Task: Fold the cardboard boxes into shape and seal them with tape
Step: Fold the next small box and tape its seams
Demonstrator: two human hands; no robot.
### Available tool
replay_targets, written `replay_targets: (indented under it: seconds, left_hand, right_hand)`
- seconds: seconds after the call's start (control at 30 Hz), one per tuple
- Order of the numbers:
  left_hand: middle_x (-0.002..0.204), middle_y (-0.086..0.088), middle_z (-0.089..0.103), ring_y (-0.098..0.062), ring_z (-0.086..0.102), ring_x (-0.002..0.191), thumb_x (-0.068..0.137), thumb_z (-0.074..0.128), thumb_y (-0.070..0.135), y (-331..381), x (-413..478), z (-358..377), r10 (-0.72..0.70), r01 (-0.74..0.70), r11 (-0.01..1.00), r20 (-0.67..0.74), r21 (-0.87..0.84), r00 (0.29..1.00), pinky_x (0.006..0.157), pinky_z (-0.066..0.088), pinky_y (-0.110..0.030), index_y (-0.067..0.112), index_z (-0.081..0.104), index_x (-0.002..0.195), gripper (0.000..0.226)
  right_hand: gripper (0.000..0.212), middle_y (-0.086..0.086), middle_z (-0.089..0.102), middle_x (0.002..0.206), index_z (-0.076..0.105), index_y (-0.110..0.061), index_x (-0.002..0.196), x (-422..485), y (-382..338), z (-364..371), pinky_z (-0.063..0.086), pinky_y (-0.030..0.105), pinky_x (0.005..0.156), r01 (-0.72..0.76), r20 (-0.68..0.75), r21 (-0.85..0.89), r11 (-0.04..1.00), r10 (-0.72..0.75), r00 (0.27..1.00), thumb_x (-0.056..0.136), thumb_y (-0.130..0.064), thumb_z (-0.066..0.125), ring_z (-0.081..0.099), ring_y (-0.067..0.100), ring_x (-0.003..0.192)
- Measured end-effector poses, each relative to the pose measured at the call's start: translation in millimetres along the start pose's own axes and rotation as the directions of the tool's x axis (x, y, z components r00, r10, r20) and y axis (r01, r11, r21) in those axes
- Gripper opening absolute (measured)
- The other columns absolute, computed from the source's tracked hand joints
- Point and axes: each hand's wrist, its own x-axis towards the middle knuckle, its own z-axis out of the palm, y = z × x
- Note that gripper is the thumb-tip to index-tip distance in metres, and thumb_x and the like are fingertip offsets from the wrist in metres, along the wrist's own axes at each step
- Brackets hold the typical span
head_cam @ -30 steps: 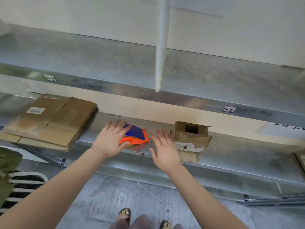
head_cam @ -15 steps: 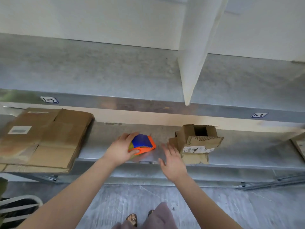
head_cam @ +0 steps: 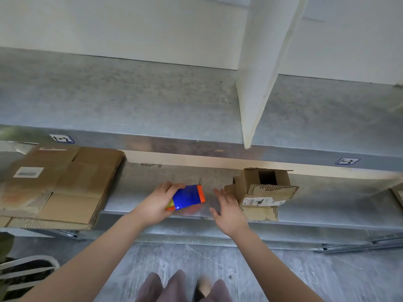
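Observation:
My left hand (head_cam: 156, 204) grips a blue and orange tape dispenser (head_cam: 188, 196) and holds it tilted just above the lower metal shelf (head_cam: 327, 205). Just right of the dispenser, my right hand (head_cam: 227, 209) hovers with its fingers spread and holds nothing. A small, partly folded cardboard box (head_cam: 265, 191) with a white label stands on the shelf just right of that hand, its top flaps open. At the left of the shelf lies a stack of flattened cardboard boxes (head_cam: 58, 186).
An upper metal shelf (head_cam: 130, 105) overhangs the lower one, with a white upright post (head_cam: 259, 68) on it. Below are a grey floor (head_cam: 283, 273) and my feet. A white-framed object (head_cam: 26, 271) sits at the bottom left, and another piece of cardboard (head_cam: 398, 196) shows at the right edge.
My left hand went from lying flat on the tape dispenser to gripping it and lifting it off the shelf. My right hand shifted right, closer to the small box. The view moved closer.

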Motion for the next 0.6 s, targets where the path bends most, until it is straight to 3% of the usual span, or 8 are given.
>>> replay_targets:
  seconds: [0.2,0.33,0.47,0.6]
  left_hand:
    - [0.119,-0.004,0.047,-0.022,0.047,0.106,0.073,0.068,0.008,0,4,-1,-0.005,0.005,1.0,0.006,-0.025,1.0,0.089,0.041,-0.029,0.025,0.038,0.136,0.071]
    - [0.122,-0.003,0.047,-0.02,0.046,0.106,0.073,0.067,0.007,3,7,-5,-0.006,0.006,1.0,0.011,-0.027,1.0,0.088,0.042,-0.029,0.021,0.041,0.135,0.069]
    - [0.118,0.003,0.047,-0.015,0.046,0.103,0.073,0.07,0.011,2,10,-11,0.026,-0.025,0.999,0.035,-0.021,0.999,0.086,0.044,-0.031,0.03,0.038,0.131,0.069]
    - [0.123,0.008,0.047,-0.011,0.043,0.11,0.073,0.072,0.007,-14,5,-34,-0.01,0.006,0.997,-0.057,-0.072,0.998,0.091,0.042,-0.028,0.031,0.044,0.129,0.067]
  right_hand:
    - [0.061,0.002,0.036,0.153,0.021,-0.029,0.154,4,1,1,0.038,0.038,0.108,-0.042,0.038,0.091,0.995,0.039,0.999,0.099,-0.04,0.046,0.034,0.025,0.139]
    - [0.052,0.003,0.042,0.148,0.028,-0.027,0.152,13,4,2,0.043,0.037,0.102,-0.04,0.031,0.031,0.999,0.039,0.999,0.102,-0.033,0.043,0.041,0.025,0.133]
    - [0.048,0.005,0.042,0.145,0.032,-0.026,0.15,31,3,0,0.045,0.036,0.098,-0.035,0.051,-0.001,0.999,0.035,0.998,0.103,-0.026,0.041,0.045,0.024,0.128]
    - [0.047,0.006,0.039,0.144,0.033,-0.028,0.147,51,-6,-2,0.049,0.037,0.088,0.0,0.089,-0.08,0.997,0.007,0.996,0.102,-0.031,0.044,0.042,0.026,0.127]
